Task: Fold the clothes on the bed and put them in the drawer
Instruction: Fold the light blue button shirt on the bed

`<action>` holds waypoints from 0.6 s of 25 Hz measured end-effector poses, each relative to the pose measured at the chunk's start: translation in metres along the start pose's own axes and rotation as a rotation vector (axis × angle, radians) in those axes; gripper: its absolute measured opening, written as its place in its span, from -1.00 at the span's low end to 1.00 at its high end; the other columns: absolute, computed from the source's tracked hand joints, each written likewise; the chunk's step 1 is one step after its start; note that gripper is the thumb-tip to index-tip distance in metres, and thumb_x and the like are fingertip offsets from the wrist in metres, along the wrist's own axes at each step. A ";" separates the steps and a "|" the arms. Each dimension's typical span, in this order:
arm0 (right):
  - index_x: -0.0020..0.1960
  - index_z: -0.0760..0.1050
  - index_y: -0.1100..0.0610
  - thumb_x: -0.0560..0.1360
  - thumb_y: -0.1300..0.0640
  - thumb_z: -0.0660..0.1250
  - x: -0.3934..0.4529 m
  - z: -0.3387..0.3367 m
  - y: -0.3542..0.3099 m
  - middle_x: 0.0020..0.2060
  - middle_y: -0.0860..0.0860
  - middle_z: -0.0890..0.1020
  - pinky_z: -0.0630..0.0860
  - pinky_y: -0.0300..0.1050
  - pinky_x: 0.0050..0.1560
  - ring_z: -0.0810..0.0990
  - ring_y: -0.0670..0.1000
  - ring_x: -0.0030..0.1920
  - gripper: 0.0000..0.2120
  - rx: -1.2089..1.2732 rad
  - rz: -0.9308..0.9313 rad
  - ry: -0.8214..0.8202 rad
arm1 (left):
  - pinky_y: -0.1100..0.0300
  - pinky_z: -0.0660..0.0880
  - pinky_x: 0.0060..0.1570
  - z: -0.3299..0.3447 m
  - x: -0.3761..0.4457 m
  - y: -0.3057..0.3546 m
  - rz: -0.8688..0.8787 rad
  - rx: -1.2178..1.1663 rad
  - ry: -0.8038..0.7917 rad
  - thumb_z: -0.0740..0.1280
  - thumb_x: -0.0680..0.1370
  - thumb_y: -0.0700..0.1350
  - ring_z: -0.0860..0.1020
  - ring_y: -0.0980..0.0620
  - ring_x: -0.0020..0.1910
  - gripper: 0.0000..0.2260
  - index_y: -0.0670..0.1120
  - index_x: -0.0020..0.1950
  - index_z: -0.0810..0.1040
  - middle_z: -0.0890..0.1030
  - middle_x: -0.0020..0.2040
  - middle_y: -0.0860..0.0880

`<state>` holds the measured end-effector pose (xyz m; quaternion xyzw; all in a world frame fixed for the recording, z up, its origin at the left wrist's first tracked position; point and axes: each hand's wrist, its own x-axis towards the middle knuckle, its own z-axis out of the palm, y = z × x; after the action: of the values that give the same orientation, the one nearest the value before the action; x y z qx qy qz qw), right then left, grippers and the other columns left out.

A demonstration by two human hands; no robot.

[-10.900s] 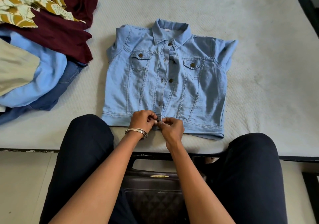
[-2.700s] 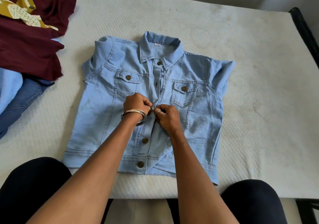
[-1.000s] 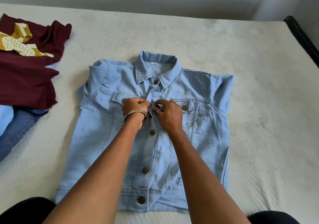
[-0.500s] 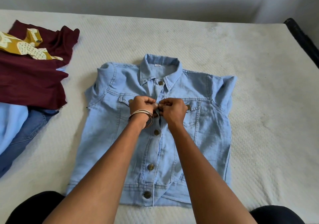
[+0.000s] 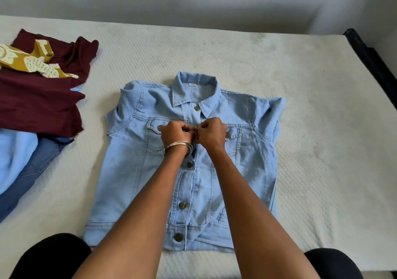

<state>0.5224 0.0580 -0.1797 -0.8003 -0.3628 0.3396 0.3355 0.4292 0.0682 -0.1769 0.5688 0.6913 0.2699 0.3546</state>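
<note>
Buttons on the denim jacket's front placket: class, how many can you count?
4: one just below the collar, one below the left hand's wrist, one lower on the placket, one at the hem. The hands may hide another.

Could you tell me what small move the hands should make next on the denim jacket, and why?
Probably finish the button both hands are pinching at chest height, then move up to the collar button. The left hand and right hand meet at the placket of the denim jacket; three lower buttons look fastened, while the placket near the collar looks open.

Both hands (image 5: 194, 133) pinch denim jacket (image 5: 133, 171) placket at chest.
</note>
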 end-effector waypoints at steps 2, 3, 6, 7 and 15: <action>-0.47 0.47 0.12 0.32 0.40 0.33 0.003 0.002 0.009 -0.36 0.24 0.62 0.63 0.25 -0.27 0.65 0.28 -0.25 -0.73 0.049 -0.021 -0.022 | 0.06 0.61 -0.11 -0.006 0.007 0.003 -0.131 -0.022 -0.072 0.54 0.30 -0.14 0.63 -0.12 -0.14 -0.93 -0.07 -0.25 0.71 0.66 -0.35 -0.05; -0.46 0.48 0.09 0.33 0.39 0.34 0.003 0.000 0.013 -0.35 0.23 0.63 0.63 0.26 -0.24 0.66 0.27 -0.23 -0.71 0.091 -0.020 -0.030 | 0.04 0.63 -0.16 -0.010 0.013 0.005 -0.214 -0.035 -0.125 0.54 0.25 -0.14 0.64 -0.12 -0.20 -0.88 -0.12 -0.25 0.71 0.66 -0.35 -0.10; -0.38 0.46 0.11 0.46 0.34 0.39 0.004 -0.003 0.025 -0.38 0.15 0.57 0.63 0.12 -0.26 0.59 0.12 -0.31 -0.71 0.255 0.036 -0.150 | 0.15 0.58 -0.44 -0.017 0.024 0.017 -0.446 -0.227 -0.349 0.48 0.32 -0.28 0.53 -0.02 -0.50 -0.91 -0.26 -0.22 0.63 0.61 -0.44 -0.13; -0.36 0.45 0.12 0.50 0.34 0.37 0.004 -0.001 0.029 -0.41 0.10 0.54 0.57 0.02 -0.32 0.52 0.07 -0.36 -0.70 0.297 0.049 -0.180 | 0.21 0.53 -0.51 -0.020 0.022 0.021 -0.499 -0.271 -0.404 0.41 0.41 -0.35 0.48 0.03 -0.56 -0.97 -0.27 -0.22 0.59 0.56 -0.51 -0.10; 0.21 0.49 0.16 0.52 0.06 0.41 -0.037 -0.045 0.046 0.13 0.19 0.57 0.43 0.08 0.13 0.50 0.22 0.19 -0.68 -0.208 -0.021 0.367 | -0.10 0.49 0.10 -0.042 -0.014 -0.059 -0.020 0.320 0.123 0.36 0.48 -0.21 0.51 -0.24 0.13 -0.82 -0.12 0.08 0.60 0.56 0.13 -0.22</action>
<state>0.5550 -0.0082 -0.1799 -0.8752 -0.3372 0.1453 0.3150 0.3619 0.0438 -0.1942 0.5935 0.7514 0.1872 0.2191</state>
